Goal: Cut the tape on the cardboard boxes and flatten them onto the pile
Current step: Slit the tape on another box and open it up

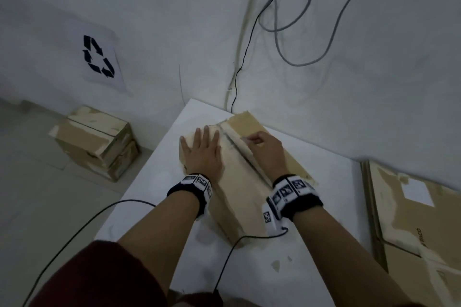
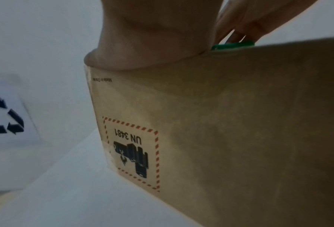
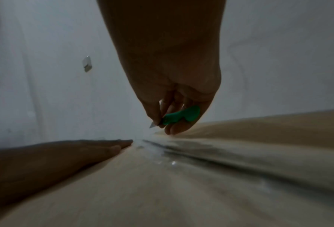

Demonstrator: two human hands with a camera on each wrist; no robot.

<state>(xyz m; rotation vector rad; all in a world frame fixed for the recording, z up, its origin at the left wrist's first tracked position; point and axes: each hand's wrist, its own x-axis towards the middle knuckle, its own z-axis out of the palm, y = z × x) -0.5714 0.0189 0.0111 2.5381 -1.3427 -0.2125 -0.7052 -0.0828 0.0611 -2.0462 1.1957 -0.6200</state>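
A long cardboard box (image 1: 232, 187) lies on the white table (image 1: 154, 194), its taped centre seam (image 1: 239, 149) running away from me. My left hand (image 1: 203, 149) presses flat on the box's left top flap, fingers straight. My right hand (image 1: 264, 149) grips a small green cutter (image 3: 181, 116) at the far part of the seam. The short blade (image 3: 152, 125) pokes out past the fingertips, just above the box top. In the left wrist view the box side (image 2: 230, 122) shows a UN 3481 label (image 2: 131, 153), and the green cutter (image 2: 233, 45) peeks over the top edge.
Taped boxes (image 1: 97, 139) are stacked on the floor at left, below a recycling sign (image 1: 99, 57) on the wall. A pile of flattened cardboard (image 1: 416, 227) lies at right. Cables (image 1: 282, 32) hang on the wall behind the table. Wrist-camera cords (image 1: 82, 227) trail over the table's front.
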